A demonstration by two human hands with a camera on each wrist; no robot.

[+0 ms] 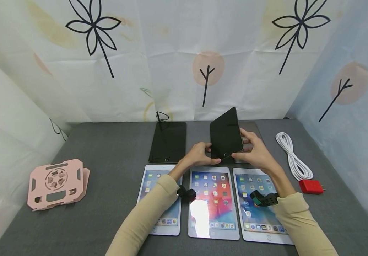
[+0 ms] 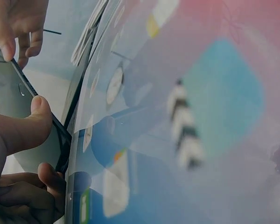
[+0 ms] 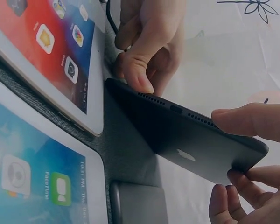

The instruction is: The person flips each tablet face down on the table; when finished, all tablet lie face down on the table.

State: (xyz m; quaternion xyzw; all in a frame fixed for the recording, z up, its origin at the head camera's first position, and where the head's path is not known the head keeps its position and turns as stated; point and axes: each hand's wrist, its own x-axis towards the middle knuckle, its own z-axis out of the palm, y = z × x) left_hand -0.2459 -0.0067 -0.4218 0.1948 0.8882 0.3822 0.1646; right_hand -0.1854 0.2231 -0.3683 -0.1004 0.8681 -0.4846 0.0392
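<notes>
A dark tablet is held tilted up off the grey table, its black screen facing the head camera. My left hand pinches its lower left corner, thumb on the bottom edge. My right hand grips the lower right corner between thumb and fingers. In the right wrist view the tablet's dark back shows an apple logo, with a port and speaker holes along the edge. Another black tablet lies flat to the left. A grey slab lies behind my right hand, partly hidden.
Three white tablets with lit screens lie in front: left, middle and right, under my forearms. Pink plates sit at left. A coiled white cable and red charger plug lie at right. Patterned curtains border the table.
</notes>
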